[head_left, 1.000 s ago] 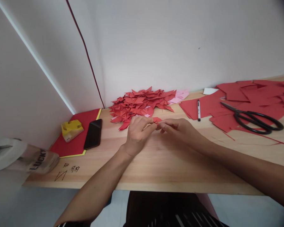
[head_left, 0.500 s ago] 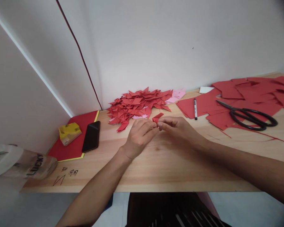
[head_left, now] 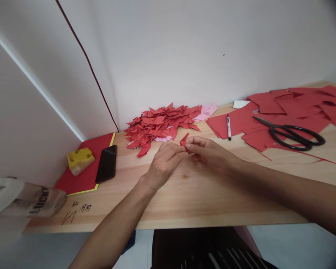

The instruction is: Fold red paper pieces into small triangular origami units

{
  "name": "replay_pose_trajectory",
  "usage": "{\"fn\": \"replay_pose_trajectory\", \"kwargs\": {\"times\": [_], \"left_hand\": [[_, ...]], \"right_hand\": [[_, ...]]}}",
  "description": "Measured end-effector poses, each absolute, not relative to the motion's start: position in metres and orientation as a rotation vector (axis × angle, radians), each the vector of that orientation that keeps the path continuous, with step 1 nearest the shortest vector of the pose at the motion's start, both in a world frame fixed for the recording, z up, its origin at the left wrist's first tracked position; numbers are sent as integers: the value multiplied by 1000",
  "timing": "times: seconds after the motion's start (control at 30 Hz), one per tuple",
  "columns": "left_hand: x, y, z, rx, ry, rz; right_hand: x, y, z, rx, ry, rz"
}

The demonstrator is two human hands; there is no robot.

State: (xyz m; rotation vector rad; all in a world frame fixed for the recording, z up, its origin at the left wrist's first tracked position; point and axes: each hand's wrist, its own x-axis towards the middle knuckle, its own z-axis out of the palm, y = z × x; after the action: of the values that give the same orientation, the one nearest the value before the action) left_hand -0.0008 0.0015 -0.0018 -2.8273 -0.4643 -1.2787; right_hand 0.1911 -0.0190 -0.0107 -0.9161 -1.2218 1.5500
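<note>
1. Bottle (head_left: 49,200) marked LUCKY: at the tabletop's (head_left: 184,211) left end.
2. Smartphone (head_left: 106,163): across the yellow edge of red paper (head_left: 75,183).
3. Folded red pieces (head_left: 162,121): heaped along the wall.
4. Left hand (head_left: 164,164) and right hand (head_left: 210,151): fingertips pinching a small folded red strip (head_left: 184,141) between them; wood stretches to the front edge.
5. Marker (head_left: 229,127), then scissors (head_left: 277,127): on red sheets (head_left: 296,106).
</note>
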Motion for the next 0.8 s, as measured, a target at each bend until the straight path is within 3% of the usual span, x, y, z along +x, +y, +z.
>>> {"fn": "replay_pose_trajectory", "kwargs": {"times": [0.3,0.8], "left_hand": [[2,-1,-1,-2817,-560,-1429],[8,1,-1,-2900,-1138,-1681]], "right_hand": [[187,-19,-6,-891,-1069,1598],[190,-12,-8,-981,-994,1665]]}}
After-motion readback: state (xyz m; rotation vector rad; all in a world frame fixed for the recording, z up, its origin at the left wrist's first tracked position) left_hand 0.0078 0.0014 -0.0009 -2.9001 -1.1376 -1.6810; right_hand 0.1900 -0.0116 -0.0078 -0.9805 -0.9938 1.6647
